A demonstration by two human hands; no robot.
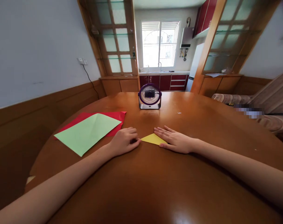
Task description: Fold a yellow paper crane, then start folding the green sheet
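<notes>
Paper triangle (151, 138), one, two hands (177, 142), one fan (150, 94)

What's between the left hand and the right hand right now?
In the head view, the yellow paper lies there on the table: its pointed tip is at the left hand, and its other end is partly covered by the right hand.

A bright window (159, 43) sits above red cabinets (165, 81) beyond the table (132, 193).
</notes>
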